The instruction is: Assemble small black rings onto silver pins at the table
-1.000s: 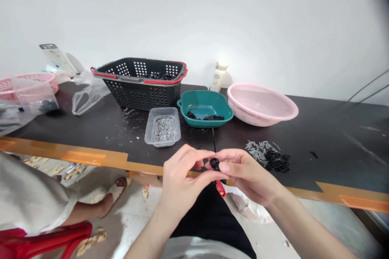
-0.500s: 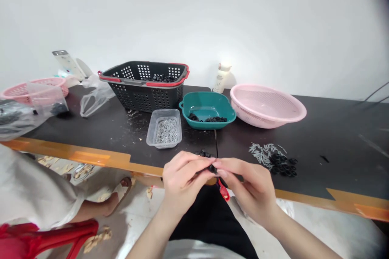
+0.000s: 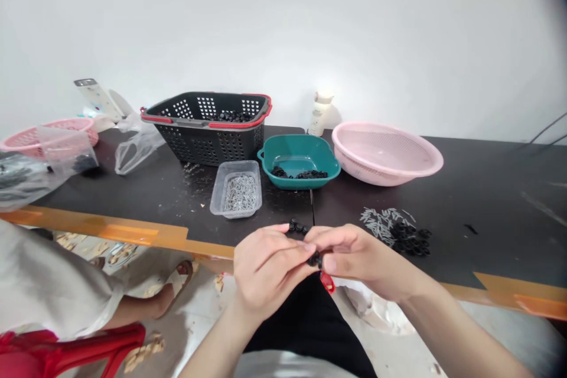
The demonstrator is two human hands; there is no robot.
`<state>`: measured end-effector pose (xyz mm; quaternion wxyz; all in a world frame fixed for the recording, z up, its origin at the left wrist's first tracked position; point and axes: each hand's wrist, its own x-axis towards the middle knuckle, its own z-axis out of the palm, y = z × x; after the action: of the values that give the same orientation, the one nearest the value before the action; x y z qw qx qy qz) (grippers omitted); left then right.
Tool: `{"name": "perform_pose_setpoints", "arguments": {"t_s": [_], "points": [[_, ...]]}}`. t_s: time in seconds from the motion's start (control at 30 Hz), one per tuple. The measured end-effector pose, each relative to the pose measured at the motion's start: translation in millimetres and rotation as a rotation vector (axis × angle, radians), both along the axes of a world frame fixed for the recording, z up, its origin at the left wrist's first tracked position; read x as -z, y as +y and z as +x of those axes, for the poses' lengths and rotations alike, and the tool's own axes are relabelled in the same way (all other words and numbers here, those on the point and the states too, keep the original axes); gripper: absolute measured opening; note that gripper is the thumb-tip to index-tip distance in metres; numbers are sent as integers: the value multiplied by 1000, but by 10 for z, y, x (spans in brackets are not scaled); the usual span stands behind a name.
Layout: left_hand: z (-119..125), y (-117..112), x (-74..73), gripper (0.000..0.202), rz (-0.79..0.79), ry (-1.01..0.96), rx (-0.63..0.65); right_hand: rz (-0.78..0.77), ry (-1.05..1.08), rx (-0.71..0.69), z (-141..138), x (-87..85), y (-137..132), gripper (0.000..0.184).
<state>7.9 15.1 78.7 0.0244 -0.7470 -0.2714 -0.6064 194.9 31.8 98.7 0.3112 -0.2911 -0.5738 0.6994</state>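
Note:
Both hands meet at the table's front edge around a small black part, whose exact kind I cannot make out. My left hand is closed, its thumb and fingers pinching the part from the left. From the right, my right hand pinches at the same part with thumb and forefinger. Just behind the hands, several small black round pieces lie on the table. To the right sit a heap of thin grey pins and a pile of black rings.
Behind stand a clear tub of small metal pieces, a teal basin holding black parts, a pink colander and a black basket. A white bottle is by the wall. Another person's leg shows at left.
My right hand has turned, with its fingers curled more beside the black part. The left hand has closed further over it. The whole view has shifted slightly.

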Motion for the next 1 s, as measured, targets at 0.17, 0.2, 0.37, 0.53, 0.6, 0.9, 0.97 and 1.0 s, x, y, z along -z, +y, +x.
{"name": "perform_pose_setpoints", "arguments": {"t_s": [0.17,0.2,0.37,0.53,0.6,0.9,0.97,1.0], "points": [[-82,102,-58,15,-116,34,142,58,-17,20,-10,-35,-31,8],[-101,116,-65,17,-142,47,181,52,-18,19,-16,-43,-37,7],[-161,141,-79,17,-195,56,265,76,-41,12,-29,-85,-45,7],[-172,143,-133,16,-132,141,242,79,-35,51,-40,-80,-69,8],[-167,143,-156,16,-116,157,221,64,-31,80,-40,-62,-78,7],[-137,112,-191,12,-64,211,97,-113,-89,154,43,-91,-41,21],[-140,106,-214,12,-47,247,87,-85,-158,137,62,-151,-1,22],[-142,104,-228,12,-41,261,84,-74,-181,117,67,-184,22,21]]}}
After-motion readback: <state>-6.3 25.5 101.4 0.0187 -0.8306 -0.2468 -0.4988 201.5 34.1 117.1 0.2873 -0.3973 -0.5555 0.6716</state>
